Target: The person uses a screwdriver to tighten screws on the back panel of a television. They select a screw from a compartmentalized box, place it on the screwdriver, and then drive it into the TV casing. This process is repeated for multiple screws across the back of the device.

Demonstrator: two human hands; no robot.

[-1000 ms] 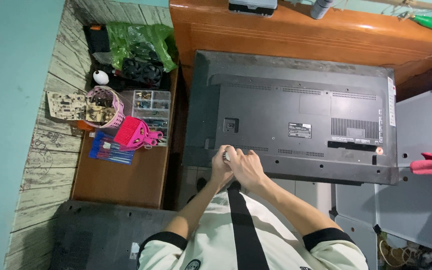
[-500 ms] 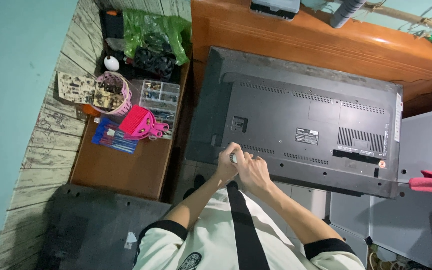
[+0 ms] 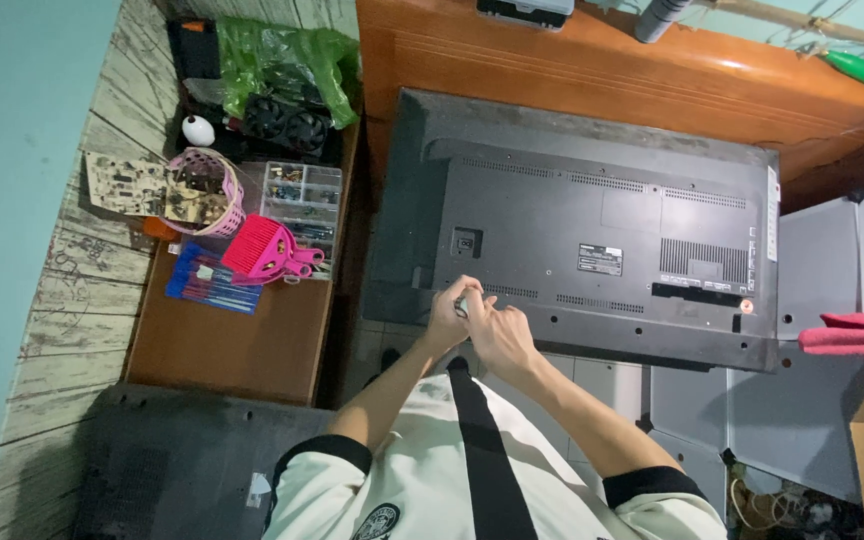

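A large flat television [image 3: 592, 230] lies face down with its dark grey back cover up. My left hand [image 3: 445, 322] and my right hand [image 3: 500, 338] are pressed together over its near edge, left of centre. Between the fingertips of both hands sits a small pale object [image 3: 462, 304]; it is too small to say what it is. A black strap [image 3: 482, 440] runs down my white shirt below the hands.
A brown side table [image 3: 242, 335] on the left carries a pink basket [image 3: 207, 190], a clear parts box [image 3: 302, 195], a pink comb-like tool [image 3: 262, 250], a blue packet [image 3: 212, 280] and a circuit board [image 3: 122, 185]. A green bag [image 3: 282, 50] lies behind. A red cloth [image 3: 857, 335] is at the right.
My head has shifted, so the whole scene slides a little right and down in view. Both hands stay joined at the television's near edge.
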